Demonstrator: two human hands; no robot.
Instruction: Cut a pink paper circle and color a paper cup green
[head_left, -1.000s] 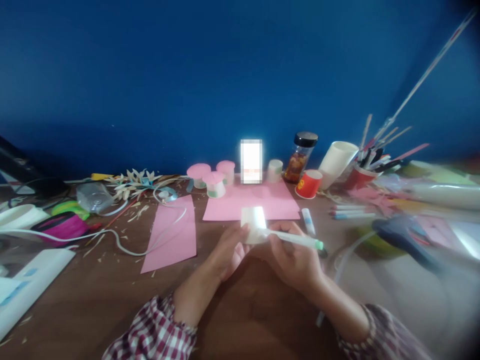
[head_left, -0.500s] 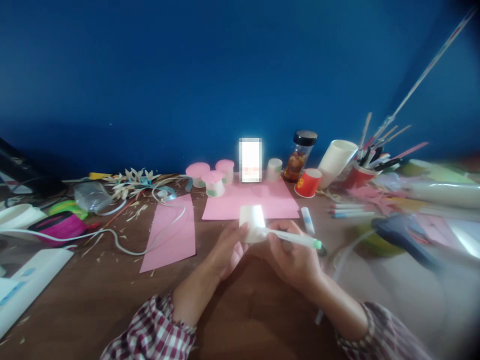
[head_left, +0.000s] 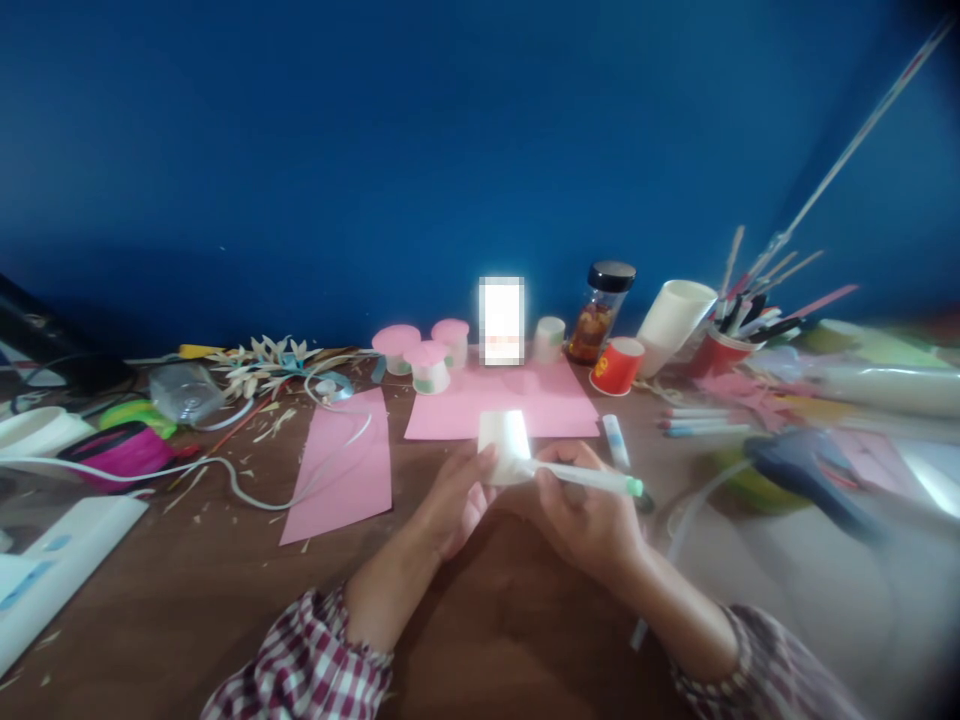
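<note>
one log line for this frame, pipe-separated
left grip: white cup | right grip: marker, one end toward cup | beyond cup: pink sheet

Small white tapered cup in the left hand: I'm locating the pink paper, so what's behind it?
Behind the cup, a flat pink paper sheet shows; the cup hides part of its near edge.

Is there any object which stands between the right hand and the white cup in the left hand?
Only the pen, which the right hand itself holds: its tip reaches the right side of the cup; whether it touches is unclear. Nothing else visible stands between them.
</note>
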